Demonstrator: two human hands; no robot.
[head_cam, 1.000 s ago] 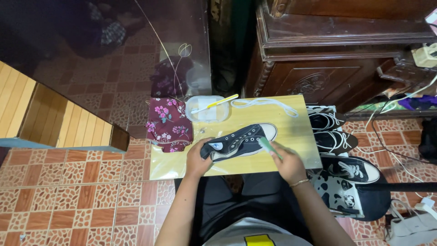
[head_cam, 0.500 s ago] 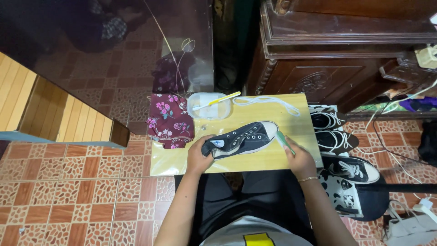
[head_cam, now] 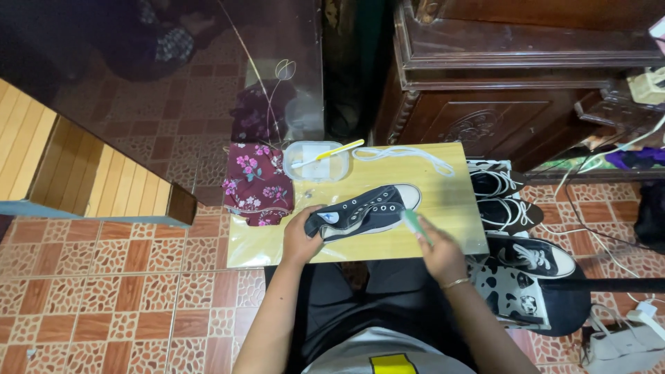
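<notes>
**Shoe held at the heel, brush beside the toe**

Head view: the black sneaker (head_cam: 366,212) lies on the yellow surface (head_cam: 443,208). The left hand (head_cam: 301,239) grips its heel end. The right hand (head_cam: 440,253), closed around a green brush (head_cam: 415,224), sits just right of the toe.

A small pale patch label (head_cam: 330,217) on the black shoe's (head_cam: 367,211) ankle (no packages, signs, screens)
</notes>
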